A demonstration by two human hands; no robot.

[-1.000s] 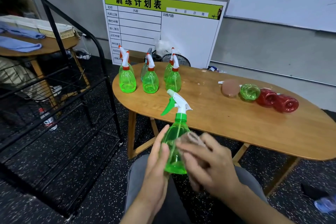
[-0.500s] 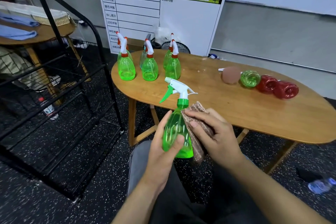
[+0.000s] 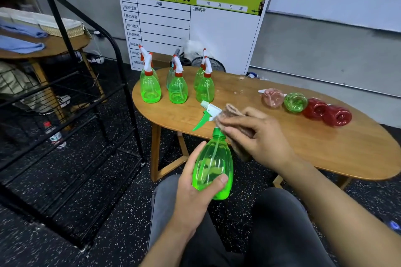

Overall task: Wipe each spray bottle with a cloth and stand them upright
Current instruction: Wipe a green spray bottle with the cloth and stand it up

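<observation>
— Green plastic fills the left hand (image 3: 195, 188): the person holds the green spray bottle (image 3: 213, 167) over the lap, just in front of the near edge of the wooden table (image 3: 325, 149). How does that grip sit?

— The left grip is clamped on the bottle's lower body. The thumb lies across the front near the base and the fingers wrap behind. The forearm comes up from the bottom of the view, and the bottle leans slightly, its white spray head (image 3: 211, 110) with a green trigger pointing up and left.

— And the right hand (image 3: 258, 136)?

— It reaches in from the lower right, palm down, its grip closed on the brown cloth (image 3: 233, 117). The fingers press the cloth against the bottle's neck and the back of the spray head.

— What has changed since half a second ago?

— Then the cloth lay against the bottle's side and shoulder; now it has climbed to the neck and nozzle. The left thumb has slid lower on the body.

— Where are the other bottles?

— Six green spray bottles with orange collars (image 3: 178, 91) stand upright in a cluster at the table's far left end. Four more lie on their sides in a row at the right: a pink bottle (image 3: 272, 97), a green bottle (image 3: 295, 102) and two red bottles (image 3: 327, 112), bases toward the camera.
</observation>
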